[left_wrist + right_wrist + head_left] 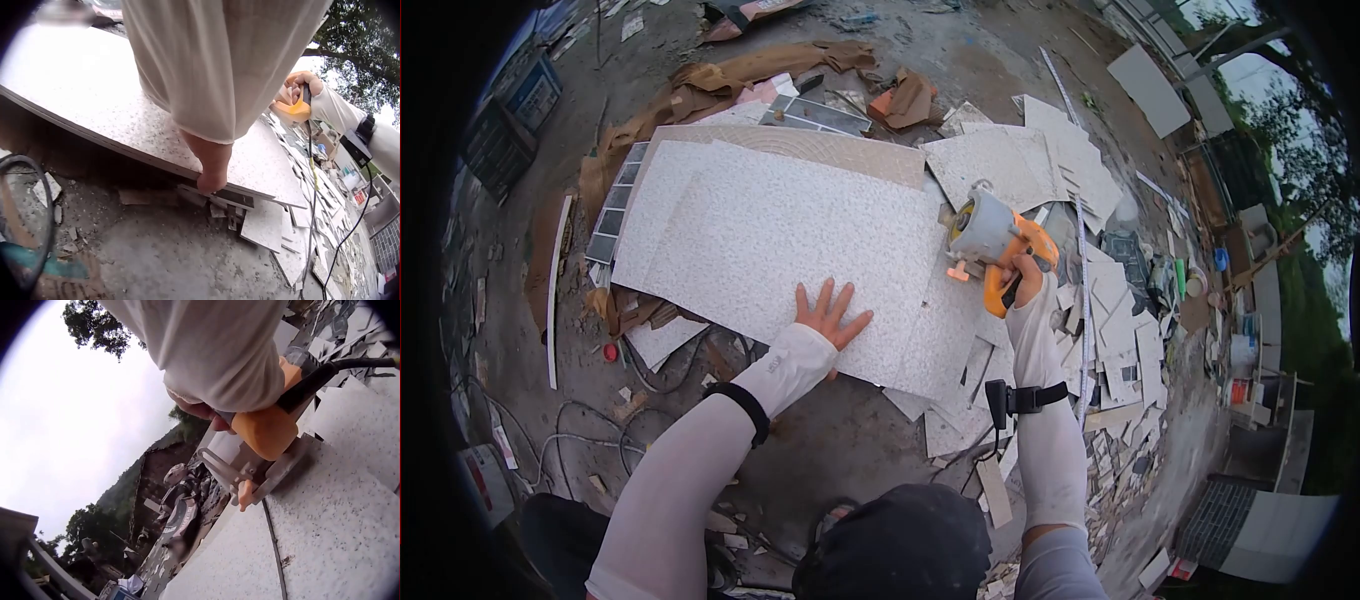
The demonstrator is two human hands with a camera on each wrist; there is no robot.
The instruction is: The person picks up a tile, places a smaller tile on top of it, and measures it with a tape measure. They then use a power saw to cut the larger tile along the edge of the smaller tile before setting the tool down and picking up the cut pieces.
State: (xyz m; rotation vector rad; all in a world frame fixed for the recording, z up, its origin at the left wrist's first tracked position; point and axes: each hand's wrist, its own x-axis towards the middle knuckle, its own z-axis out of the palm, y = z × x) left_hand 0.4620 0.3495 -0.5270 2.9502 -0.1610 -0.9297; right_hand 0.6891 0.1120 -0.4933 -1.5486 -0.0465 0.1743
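Pressing down with my left hand (830, 315), fingers spread flat and straight on the speckled tile (780, 230): nothing gripped, just weight on the slab. My right hand (1025, 285) is wrapped tight round the orange handle of the cutter (990, 240), which sits at the tile's right edge with its base plate flat on the surface. On the right wrist view a thin dark kerf (273, 544) runs out from under that plate. The tile lies on a stack of other tiles (800, 145) over rough concrete ground (850, 440), its near edge lifted clear of the ground, with offcuts (1120, 330) heaped to the right.

Doing this well, I reckon, means holding the base plate dead flat and feeding slowly along the line with no twist on the blade, or the glaze may chip. My left hand is well apart from the blade, and that's where I want it, bearing on the big side so the slab can't rock. The black cord (310, 162) hangs below my wrist, and I'd mind it doesn't drift across the line. That unsupported near edge could snap as the cut lengthens.
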